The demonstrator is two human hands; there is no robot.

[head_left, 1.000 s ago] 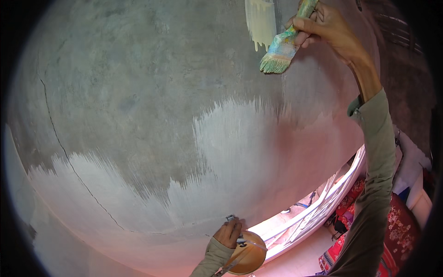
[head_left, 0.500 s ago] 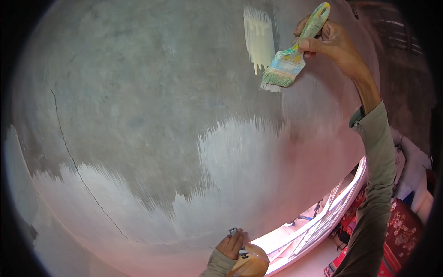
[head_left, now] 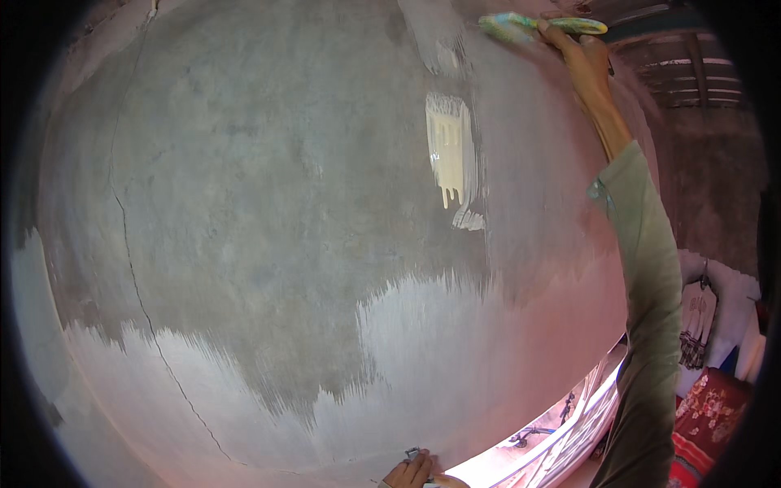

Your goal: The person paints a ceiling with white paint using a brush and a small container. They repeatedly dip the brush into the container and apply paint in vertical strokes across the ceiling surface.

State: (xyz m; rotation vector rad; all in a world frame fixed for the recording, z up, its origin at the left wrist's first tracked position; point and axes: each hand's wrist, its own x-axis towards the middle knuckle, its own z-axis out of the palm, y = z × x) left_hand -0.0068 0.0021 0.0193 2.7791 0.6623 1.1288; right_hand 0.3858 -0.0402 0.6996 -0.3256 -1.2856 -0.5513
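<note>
High at the upper right, my right hand [head_left: 571,45] is closed round the handle of a paintbrush [head_left: 521,27] smeared with green, blue and yellow paint. The brush lies nearly level, its bristles pointing left against the grey wall [head_left: 268,179]. Below it on the wall is a thick cream paint patch [head_left: 449,150] with drips running down. At the bottom edge my left hand [head_left: 409,472] is closed, its fingers bent beside a small dark metal piece [head_left: 412,452]. What it grips is mostly hidden. Part of a yellowish thing [head_left: 446,481] shows next to it.
Pale paint [head_left: 431,342] with ragged brushed edges covers the lower wall. A long crack [head_left: 134,281] runs down the left side. At lower right are a bright opening with white bars [head_left: 541,435] and red flowered cloth [head_left: 712,415].
My right hand has carried the brush up, away from beside the cream patch, and turned it nearly level. The view has shifted upward, so the wall and my left hand sit lower.
</note>
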